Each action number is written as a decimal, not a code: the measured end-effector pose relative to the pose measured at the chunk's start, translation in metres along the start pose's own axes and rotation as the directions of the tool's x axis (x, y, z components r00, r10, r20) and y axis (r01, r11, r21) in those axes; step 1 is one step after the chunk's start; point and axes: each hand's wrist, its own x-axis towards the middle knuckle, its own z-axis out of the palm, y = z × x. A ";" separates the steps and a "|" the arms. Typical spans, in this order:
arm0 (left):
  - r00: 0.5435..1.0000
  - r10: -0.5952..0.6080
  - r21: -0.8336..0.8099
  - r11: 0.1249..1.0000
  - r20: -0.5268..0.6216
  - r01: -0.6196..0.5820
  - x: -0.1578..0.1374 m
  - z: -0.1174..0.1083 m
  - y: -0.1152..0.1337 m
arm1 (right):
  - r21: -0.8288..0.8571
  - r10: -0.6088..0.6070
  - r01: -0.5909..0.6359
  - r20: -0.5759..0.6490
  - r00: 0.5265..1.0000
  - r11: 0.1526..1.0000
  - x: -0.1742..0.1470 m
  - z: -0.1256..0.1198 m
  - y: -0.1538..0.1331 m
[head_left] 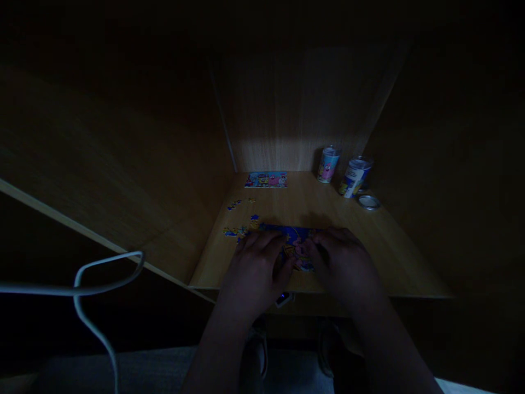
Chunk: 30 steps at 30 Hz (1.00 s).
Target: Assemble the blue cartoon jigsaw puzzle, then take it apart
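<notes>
A partly assembled jigsaw puzzle [296, 235], blue with pink and yellow figures, lies near the front of the wooden shelf. Over its left part rests my left hand [257, 262], fingers stretched forward and thumb apart on the puzzle surface. My right hand [344, 262] is at the puzzle's right side, with thumb and index fingertips close together on it. Whatever is between those tips is too dark to make out. Loose puzzle pieces [233, 232] lie left of the puzzle, some partly hidden behind my left hand.
At the back stand two printed cans [328, 165] with clear tops, beside a round metal lid [368, 202]. A flat picture card [266, 180] lies against the back wall. Wooden panels enclose both sides. A white cable [94, 328] loops at the lower left.
</notes>
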 end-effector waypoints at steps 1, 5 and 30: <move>1.000 0.001 0.001 1.000 -0.002 -0.001 0.000 0.000 0.000 | -0.005 -0.001 0.001 -0.002 1.000 1.000 0.000 0.000 0.000; 1.000 0.003 -0.002 1.000 -0.019 -0.003 0.000 0.001 -0.001 | -0.012 -0.004 0.004 -0.009 1.000 1.000 0.000 0.000 0.000; 0.953 -0.166 -0.033 0.986 -0.253 0.163 0.001 0.009 -0.009 | 0.029 0.006 -0.006 0.011 1.000 1.000 0.001 0.000 0.000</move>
